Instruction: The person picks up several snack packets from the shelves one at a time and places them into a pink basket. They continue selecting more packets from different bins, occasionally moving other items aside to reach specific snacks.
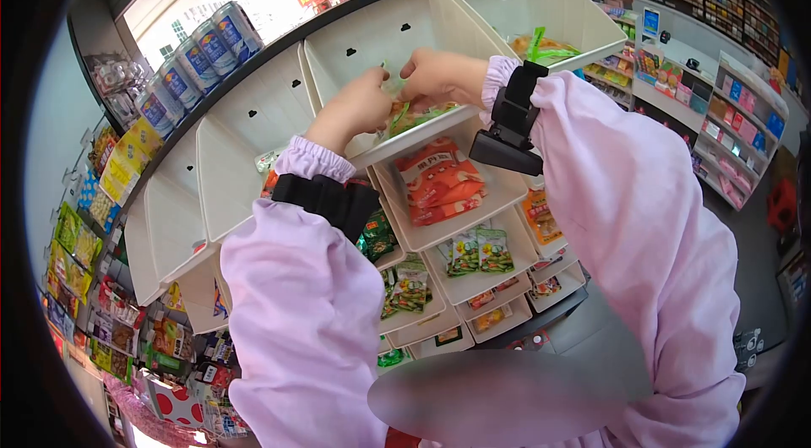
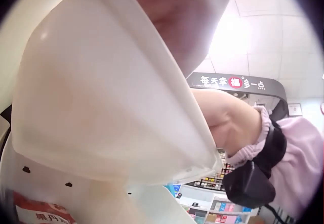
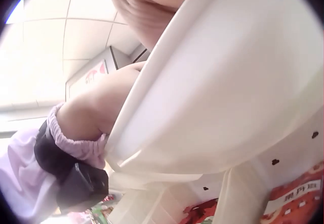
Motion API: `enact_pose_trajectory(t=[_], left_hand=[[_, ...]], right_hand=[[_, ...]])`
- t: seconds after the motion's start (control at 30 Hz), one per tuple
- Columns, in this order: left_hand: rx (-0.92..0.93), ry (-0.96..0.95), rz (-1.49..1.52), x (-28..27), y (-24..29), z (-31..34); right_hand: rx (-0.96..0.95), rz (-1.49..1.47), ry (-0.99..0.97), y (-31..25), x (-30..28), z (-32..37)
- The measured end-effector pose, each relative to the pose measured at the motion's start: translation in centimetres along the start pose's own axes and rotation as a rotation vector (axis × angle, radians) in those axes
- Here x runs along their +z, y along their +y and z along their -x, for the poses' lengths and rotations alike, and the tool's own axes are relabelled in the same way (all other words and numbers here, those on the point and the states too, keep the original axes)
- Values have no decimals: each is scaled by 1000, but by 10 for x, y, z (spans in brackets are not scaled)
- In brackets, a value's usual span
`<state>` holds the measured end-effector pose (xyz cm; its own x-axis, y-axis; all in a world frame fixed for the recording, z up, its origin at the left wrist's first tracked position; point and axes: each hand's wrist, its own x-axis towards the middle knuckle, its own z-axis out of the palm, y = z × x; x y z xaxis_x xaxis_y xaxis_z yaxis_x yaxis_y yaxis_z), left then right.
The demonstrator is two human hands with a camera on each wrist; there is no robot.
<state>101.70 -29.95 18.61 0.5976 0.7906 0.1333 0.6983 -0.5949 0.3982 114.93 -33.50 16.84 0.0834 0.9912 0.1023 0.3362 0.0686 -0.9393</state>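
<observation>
Both hands reach into a white top-row bin (image 1: 351, 26) in the head view. My left hand (image 1: 359, 106) bends its fingers at the edge of a clear packet with green trim (image 1: 392, 86). Opposite it, my right hand (image 1: 443, 76) curls its fingers at the same packet's other side. Beneath them lie more green-and-orange packets (image 1: 422, 117), partly covered by the hands. In both wrist views the pale bin wall (image 2: 96, 82) (image 3: 217, 92) hides the fingers and the packet.
Below this bin sits another with red-orange bags (image 1: 439, 182), then lower bins with green packets (image 1: 480, 252). A neighbouring bin (image 1: 541, 13) holds more packets at right. Blue-and-silver cans (image 1: 198, 64) line the ledge at left, above hanging snack bags (image 1: 80, 237).
</observation>
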Motion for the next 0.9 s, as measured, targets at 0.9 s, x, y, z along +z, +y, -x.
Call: enact_pose_trajectory(t=[0.9], left_hand=[[365, 538, 1363, 40, -61, 199]], right_hand=[[-523, -548, -74, 9, 108, 133]])
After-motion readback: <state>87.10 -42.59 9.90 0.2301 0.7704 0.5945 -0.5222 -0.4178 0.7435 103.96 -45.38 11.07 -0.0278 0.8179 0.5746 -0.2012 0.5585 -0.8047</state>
